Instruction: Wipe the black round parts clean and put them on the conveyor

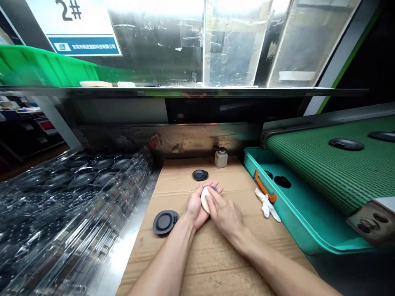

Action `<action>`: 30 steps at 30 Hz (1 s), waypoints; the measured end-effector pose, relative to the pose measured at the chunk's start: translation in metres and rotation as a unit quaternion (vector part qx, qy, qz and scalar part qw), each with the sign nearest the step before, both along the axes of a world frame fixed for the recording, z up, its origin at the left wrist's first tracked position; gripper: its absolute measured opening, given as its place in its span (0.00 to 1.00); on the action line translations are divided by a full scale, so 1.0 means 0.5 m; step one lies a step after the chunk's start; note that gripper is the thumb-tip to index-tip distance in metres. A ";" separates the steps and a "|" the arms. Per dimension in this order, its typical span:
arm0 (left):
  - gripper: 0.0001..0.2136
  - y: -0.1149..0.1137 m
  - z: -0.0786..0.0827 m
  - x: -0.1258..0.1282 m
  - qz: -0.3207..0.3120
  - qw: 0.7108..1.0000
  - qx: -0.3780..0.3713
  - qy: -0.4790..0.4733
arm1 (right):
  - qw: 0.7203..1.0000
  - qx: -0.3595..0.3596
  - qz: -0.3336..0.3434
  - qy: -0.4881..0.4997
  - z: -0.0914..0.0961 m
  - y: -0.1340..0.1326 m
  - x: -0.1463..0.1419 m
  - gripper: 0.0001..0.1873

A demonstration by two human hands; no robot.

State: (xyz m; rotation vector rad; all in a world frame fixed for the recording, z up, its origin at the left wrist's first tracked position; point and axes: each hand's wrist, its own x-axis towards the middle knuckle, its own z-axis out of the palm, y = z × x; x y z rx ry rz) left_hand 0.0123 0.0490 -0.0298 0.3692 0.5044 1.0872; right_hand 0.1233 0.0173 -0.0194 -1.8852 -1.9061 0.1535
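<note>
Over the cardboard sheet (197,263), my left hand (194,209) is palm up and cradles a dark round disc (212,188), most of which is hidden. My right hand (226,217) grips a cream-white pad (205,200) and presses it against that disc with its fingers. A black round disc with a small side tab (200,175) lies just beyond my hands. To the left of my left wrist, more dark discs (163,222) overlap in a small pile.
A small bottle (221,159) stands at the back. On the right, a teal bin (321,242) holds black discs below a green conveyor belt (311,152) carrying two more. A crumpled white cloth (266,203) lies beside the bin. Clear plastic trays (77,222) are stacked at left.
</note>
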 end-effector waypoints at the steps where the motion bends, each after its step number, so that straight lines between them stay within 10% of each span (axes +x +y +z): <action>1: 0.15 0.000 0.000 0.000 -0.007 1.000 0.011 -0.001 | 1.000 0.003 -0.018 0.012 0.000 0.001 0.002 0.26; 10: 0.16 0.003 0.004 -0.002 -0.011 1.000 0.002 0.007 | 0.992 0.046 -0.012 0.117 -0.014 0.022 0.028 0.24; 18: 0.14 0.015 0.000 -0.012 0.051 0.998 -0.025 -0.012 | 0.900 0.022 0.092 0.425 -0.010 0.046 0.065 0.23; 30: 0.14 -0.008 -0.002 0.011 0.034 0.996 0.048 0.060 | 0.895 -0.012 0.188 0.403 -0.010 0.025 0.030 0.15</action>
